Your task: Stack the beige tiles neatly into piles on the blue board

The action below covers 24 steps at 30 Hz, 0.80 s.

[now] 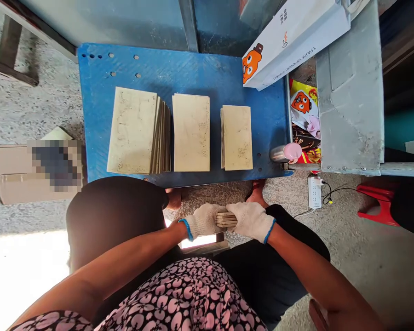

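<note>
Boards: a small stack of thin, flat tan pieces, held edge-on between both hands above the person's lap; long axis runs left to right, faces level.
Left hand: in a knitted white glove with a blue cuff; fingers curled shut around the stack's left end.
Right hand: same glove; fingers folded tight over the right end.
Table: blue, scuffed, just ahead of the knees.
Stacks: three piles of pale rectangular sheets on the table, long sides pointing away; left pile fanned, middle pile and right pile squared.
Bag: white paper, lying tilted at the table's far right corner.
</note>
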Each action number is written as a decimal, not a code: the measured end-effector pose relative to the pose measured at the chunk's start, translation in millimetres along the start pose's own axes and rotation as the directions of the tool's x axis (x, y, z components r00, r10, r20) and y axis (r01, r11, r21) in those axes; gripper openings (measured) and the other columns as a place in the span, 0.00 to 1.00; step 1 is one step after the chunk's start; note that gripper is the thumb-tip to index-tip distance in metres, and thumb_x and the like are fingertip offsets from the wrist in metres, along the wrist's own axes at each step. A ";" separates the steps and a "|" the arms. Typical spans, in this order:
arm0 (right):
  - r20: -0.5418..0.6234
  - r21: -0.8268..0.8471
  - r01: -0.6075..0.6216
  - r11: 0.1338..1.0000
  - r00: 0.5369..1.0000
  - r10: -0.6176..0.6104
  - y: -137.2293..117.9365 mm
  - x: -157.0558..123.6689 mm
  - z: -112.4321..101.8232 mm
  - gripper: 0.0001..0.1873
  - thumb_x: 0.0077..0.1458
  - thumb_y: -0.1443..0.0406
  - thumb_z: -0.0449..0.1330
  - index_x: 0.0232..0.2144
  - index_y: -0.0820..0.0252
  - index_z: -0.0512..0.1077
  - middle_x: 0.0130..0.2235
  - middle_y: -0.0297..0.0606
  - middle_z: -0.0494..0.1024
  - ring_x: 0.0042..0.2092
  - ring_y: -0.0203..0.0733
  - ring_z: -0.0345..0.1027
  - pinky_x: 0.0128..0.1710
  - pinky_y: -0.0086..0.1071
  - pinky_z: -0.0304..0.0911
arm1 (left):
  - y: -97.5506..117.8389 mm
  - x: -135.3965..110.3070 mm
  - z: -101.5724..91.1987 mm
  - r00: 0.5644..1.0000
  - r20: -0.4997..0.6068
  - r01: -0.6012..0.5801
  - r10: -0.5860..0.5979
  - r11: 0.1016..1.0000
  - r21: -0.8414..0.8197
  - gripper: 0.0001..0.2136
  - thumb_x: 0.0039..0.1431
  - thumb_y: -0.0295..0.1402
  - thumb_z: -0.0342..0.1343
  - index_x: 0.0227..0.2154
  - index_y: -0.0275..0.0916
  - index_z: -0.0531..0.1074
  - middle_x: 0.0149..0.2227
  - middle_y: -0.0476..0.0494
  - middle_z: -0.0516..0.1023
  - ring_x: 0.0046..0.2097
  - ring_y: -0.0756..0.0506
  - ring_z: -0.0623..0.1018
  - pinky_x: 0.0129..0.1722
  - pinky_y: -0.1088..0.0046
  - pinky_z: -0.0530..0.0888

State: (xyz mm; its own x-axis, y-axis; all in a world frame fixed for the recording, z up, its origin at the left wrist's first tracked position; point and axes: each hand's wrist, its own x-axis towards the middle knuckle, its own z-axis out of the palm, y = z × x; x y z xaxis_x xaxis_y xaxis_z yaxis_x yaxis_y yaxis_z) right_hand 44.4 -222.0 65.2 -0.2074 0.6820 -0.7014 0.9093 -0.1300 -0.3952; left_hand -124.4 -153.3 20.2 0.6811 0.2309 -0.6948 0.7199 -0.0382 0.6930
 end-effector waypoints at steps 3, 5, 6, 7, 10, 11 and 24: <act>0.043 -0.043 -0.036 0.998 0.998 0.038 -0.9 8.3 2.3 0.18 0.56 0.53 0.61 0.46 0.54 0.71 0.43 0.40 0.81 0.44 0.52 0.77 0.38 0.37 0.65 | -9.8 14.1 -2.4 0.986 0.073 -0.161 0.151 0.973 0.168 0.19 0.52 0.40 0.62 0.49 0.47 0.77 0.46 0.47 0.82 0.48 0.41 0.80 0.50 0.70 0.72; 0.073 -0.091 -0.082 0.993 0.993 0.089 0.9 16.7 4.1 0.19 0.56 0.54 0.61 0.48 0.55 0.70 0.45 0.42 0.80 0.45 0.52 0.76 0.39 0.38 0.66 | -16.6 24.0 -1.4 0.988 0.042 -0.156 0.151 0.960 0.231 0.26 0.54 0.40 0.62 0.57 0.45 0.71 0.55 0.43 0.78 0.54 0.40 0.78 0.54 0.70 0.72; 0.079 -0.116 -0.106 0.988 0.990 0.116 2.7 21.4 5.2 0.20 0.57 0.55 0.61 0.49 0.56 0.69 0.46 0.43 0.80 0.45 0.53 0.76 0.39 0.39 0.66 | -19.9 28.1 -0.2 0.993 0.010 -0.114 0.115 0.956 0.270 0.30 0.54 0.39 0.63 0.61 0.43 0.67 0.59 0.40 0.74 0.57 0.40 0.75 0.56 0.69 0.71; 0.083 -0.140 -0.131 0.982 0.986 0.143 5.2 26.1 6.2 0.21 0.57 0.55 0.61 0.51 0.56 0.69 0.46 0.44 0.80 0.46 0.54 0.76 0.39 0.40 0.66 | -23.2 31.4 1.0 0.998 -0.020 -0.053 0.063 0.946 0.320 0.34 0.53 0.38 0.64 0.63 0.41 0.64 0.62 0.37 0.70 0.60 0.39 0.73 0.58 0.68 0.70; 0.112 -0.205 -0.212 0.956 0.965 0.238 15.1 39.0 7.3 0.25 0.57 0.56 0.62 0.55 0.57 0.66 0.48 0.46 0.79 0.48 0.55 0.76 0.39 0.39 0.67 | -31.5 34.7 3.0 0.990 -0.004 0.125 -0.141 0.863 0.489 0.37 0.51 0.32 0.66 0.64 0.35 0.62 0.62 0.28 0.69 0.61 0.34 0.72 0.57 0.62 0.71; 0.124 -0.227 -0.237 0.945 0.955 0.270 18.6 42.6 7.0 0.27 0.57 0.56 0.63 0.56 0.57 0.65 0.49 0.46 0.79 0.49 0.55 0.76 0.39 0.39 0.67 | -33.4 33.9 2.8 0.980 0.034 0.149 -0.196 0.836 0.529 0.34 0.52 0.31 0.65 0.63 0.34 0.64 0.60 0.27 0.71 0.59 0.33 0.74 0.56 0.61 0.72; 0.089 -0.362 -0.316 0.877 0.925 0.370 23.4 73.0 -0.1 0.23 0.57 0.59 0.63 0.53 0.57 0.67 0.49 0.47 0.79 0.47 0.53 0.77 0.41 0.39 0.68 | -28.4 26.8 -0.7 0.970 0.196 0.033 -0.141 0.883 0.469 0.25 0.51 0.23 0.61 0.54 0.29 0.74 0.51 0.24 0.79 0.53 0.31 0.79 0.51 0.60 0.76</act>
State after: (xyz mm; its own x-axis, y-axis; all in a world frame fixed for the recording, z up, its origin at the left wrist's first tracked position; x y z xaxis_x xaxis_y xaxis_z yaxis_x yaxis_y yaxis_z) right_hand 50.6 -175.2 4.8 0.1125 0.5186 -0.8476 0.9936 -0.0688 0.0897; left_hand -126.6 -145.3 -18.0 0.5860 0.0388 -0.8094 0.7206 -0.4819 0.4986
